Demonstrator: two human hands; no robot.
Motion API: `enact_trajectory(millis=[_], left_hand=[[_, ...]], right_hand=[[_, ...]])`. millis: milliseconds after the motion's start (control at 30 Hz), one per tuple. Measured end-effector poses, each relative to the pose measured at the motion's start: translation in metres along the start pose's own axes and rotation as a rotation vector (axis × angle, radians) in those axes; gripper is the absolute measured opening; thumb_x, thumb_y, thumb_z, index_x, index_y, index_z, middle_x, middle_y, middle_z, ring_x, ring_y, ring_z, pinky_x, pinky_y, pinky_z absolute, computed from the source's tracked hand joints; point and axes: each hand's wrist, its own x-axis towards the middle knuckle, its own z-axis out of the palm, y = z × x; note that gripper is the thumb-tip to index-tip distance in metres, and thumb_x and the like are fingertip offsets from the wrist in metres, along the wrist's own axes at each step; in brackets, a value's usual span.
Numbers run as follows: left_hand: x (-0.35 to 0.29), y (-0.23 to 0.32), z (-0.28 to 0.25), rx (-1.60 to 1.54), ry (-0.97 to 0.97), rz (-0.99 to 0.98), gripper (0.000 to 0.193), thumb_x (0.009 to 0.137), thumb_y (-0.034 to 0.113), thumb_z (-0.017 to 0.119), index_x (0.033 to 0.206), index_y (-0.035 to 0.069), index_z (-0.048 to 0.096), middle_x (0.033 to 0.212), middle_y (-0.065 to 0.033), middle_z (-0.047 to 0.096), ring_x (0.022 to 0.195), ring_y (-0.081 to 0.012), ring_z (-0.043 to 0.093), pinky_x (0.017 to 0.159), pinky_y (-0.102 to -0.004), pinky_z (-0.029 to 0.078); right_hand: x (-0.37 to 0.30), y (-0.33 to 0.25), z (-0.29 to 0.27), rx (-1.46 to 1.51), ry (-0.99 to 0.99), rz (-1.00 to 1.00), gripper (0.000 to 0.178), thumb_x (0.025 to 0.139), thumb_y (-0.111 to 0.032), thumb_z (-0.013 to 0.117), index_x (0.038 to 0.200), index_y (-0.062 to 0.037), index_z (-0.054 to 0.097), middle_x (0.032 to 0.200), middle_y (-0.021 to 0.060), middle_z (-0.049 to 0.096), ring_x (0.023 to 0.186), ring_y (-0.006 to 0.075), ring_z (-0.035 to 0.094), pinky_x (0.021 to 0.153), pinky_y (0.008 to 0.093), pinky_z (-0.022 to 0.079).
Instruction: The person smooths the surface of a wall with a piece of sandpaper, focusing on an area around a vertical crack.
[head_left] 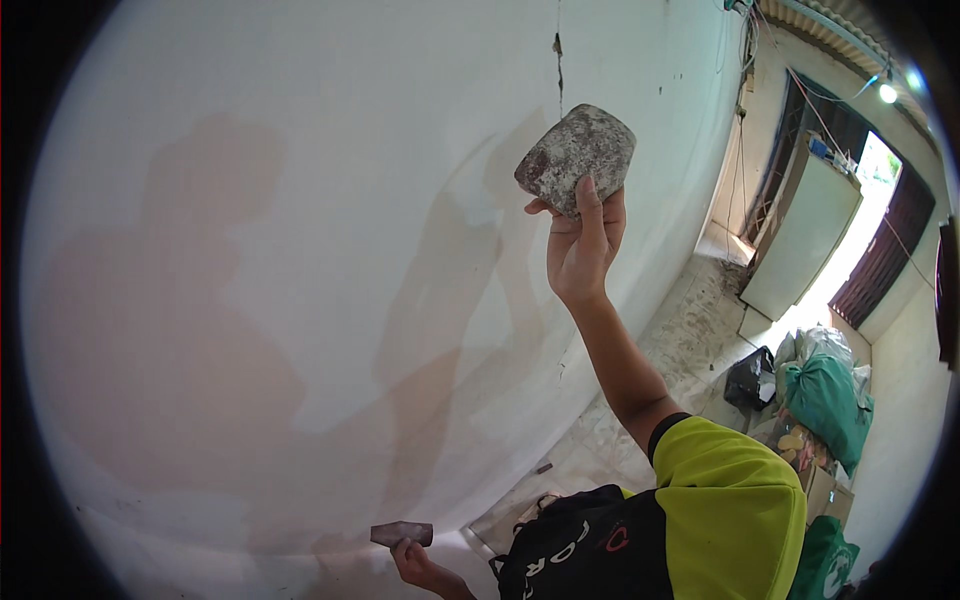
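My right hand (588,235) is raised high beside the white wall (330,200). Its thumb lies over the lower edge of a brown-grey piece of sandpaper (582,150), blotched with white dust, and the fingers are behind it. Whether the sheet touches the wall I cannot tell. Low down, near the bottom edge of the view, my left hand (420,566) pinches a smaller, dark brown piece of sandpaper (402,534) close to the wall's foot. A dark crack (559,65) runs down the wall just above the raised sheet.
Whitish dust marks the tiled floor (690,310) on the right. Farther off stand a pale cabinet (805,240) by a bright doorway, a black bag (750,378) and a stuffed green bag (830,395). Another green bag (825,560) lies at the lower right. Cables hang at the far corner.
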Motion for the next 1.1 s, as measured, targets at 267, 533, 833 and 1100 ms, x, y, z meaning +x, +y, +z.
enact_trajectory(millis=[267,533,833,1100], left_hand=[[0.017,-0.011,-0.006,-0.034,0.027,0.084,0.027,0.095,0.015,0.053,0.099,-0.008,0.067,0.1,-0.017,0.067,0.092,-0.0295,0.062,0.085,-0.0422,0.049],[0.023,-0.032,0.0,-0.273,-0.066,0.074,0.03,0.099,0.015,0.045,0.106,-0.008,0.063,0.101,-0.0162,0.064,0.093,-0.0297,0.06,0.087,-0.044,0.049],[0.029,-0.028,0.01,-0.241,-0.133,-0.029,0.031,0.097,0.01,0.044,0.112,-0.012,0.061,0.111,-0.021,0.062,0.102,-0.0333,0.059,0.095,-0.0463,0.048],[0.024,-0.028,0.018,-0.26,-0.127,-0.057,0.032,0.096,0.013,0.048,0.111,-0.012,0.061,0.116,-0.023,0.061,0.105,-0.0368,0.059,0.095,-0.0483,0.049]], right_hand=[[0.01,0.023,0.015,-1.008,-0.421,-0.626,0.037,0.085,0.006,0.06,0.121,-0.0047,0.064,0.127,0.0165,0.065,0.115,0.028,0.064,0.099,0.0355,0.043],[0.007,0.037,0.016,-1.358,-0.484,-0.795,0.051,0.072,0.01,0.065,0.116,-0.0149,0.07,0.129,0.0087,0.065,0.122,0.0216,0.062,0.102,0.0353,0.036],[0.009,0.024,0.027,-1.319,-0.495,-0.741,0.061,0.063,0.01,0.07,0.119,-0.0134,0.067,0.13,0.0071,0.065,0.118,0.021,0.064,0.1,0.0402,0.04],[-0.036,0.037,0.002,-1.38,-0.583,-0.776,0.049,0.078,0.004,0.062,0.126,-0.0088,0.065,0.135,0.008,0.061,0.118,0.0178,0.064,0.084,0.0285,0.043]])
